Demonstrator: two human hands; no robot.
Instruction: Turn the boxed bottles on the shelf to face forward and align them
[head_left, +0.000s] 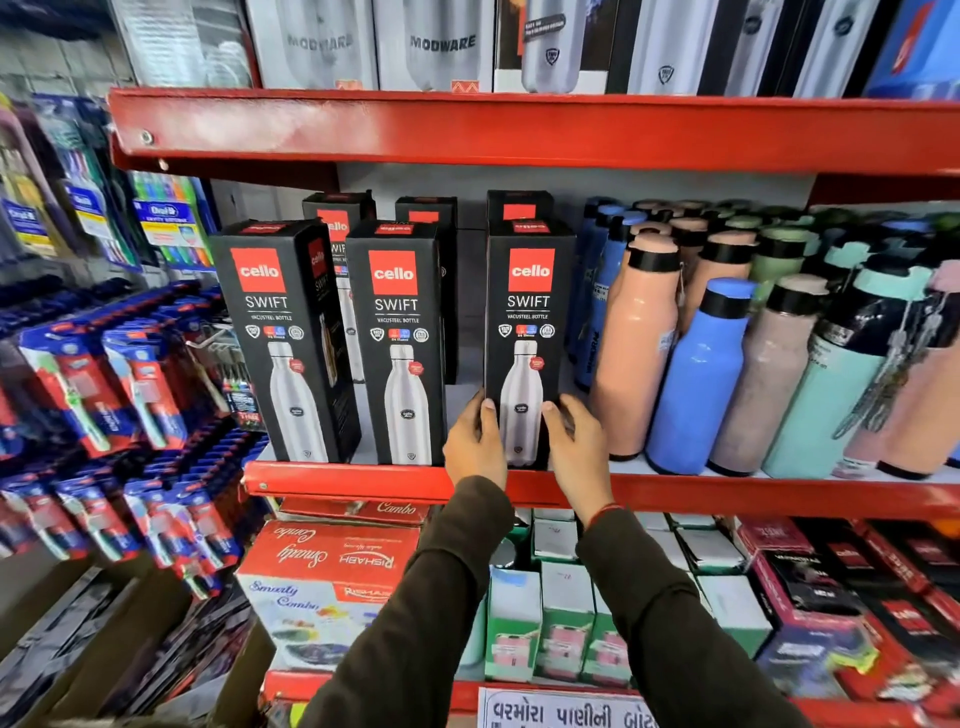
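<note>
My left hand (475, 441) and right hand (576, 447) pinch the right box (527, 322); all three front boxes face forward, the left box (280, 338) slightly angled.

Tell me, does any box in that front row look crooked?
Yes. The leftmost box is turned, showing its side panel as well as its front. The middle box faces forward, as does the right box, held between both hands.
</note>
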